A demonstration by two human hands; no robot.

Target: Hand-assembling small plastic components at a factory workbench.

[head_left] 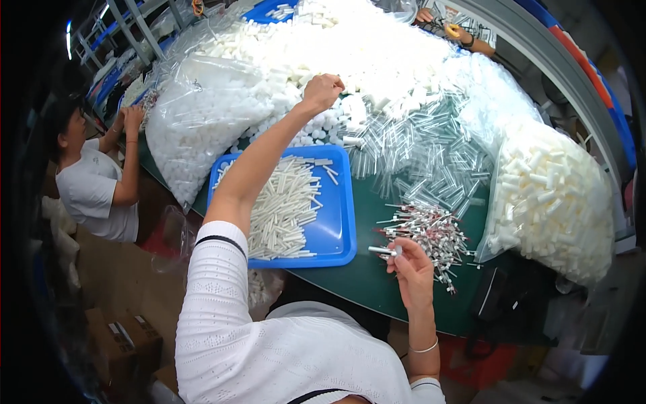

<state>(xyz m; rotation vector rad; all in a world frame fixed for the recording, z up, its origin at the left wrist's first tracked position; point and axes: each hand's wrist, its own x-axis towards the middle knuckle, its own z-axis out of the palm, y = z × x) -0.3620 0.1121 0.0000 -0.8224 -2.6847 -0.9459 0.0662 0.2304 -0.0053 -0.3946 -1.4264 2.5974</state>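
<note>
My left arm stretches across the blue tray [351, 222]. At its end my left hand [323, 92] is closed, fingertips together, over the near edge of a heap of white cylindrical pieces [377, 47]; what it pinches, if anything, is hidden. Close to the table's front edge my right hand [414, 273] pinches a short, thin white tube [382, 250] with a pale piece at its finger end. Just beyond that hand lies a pile of thin red-and-white sticks [431, 236]. Many short white rods [286, 215] fill much of the tray.
Clear plastic tubes [431, 148] lie heaped on the green table [367, 195]. A bag of white balls [202, 108] stands left, a bag of cream cylinders [552, 195] right. One person [97, 168] works at the left; another person's hands [457, 34] show at the far side.
</note>
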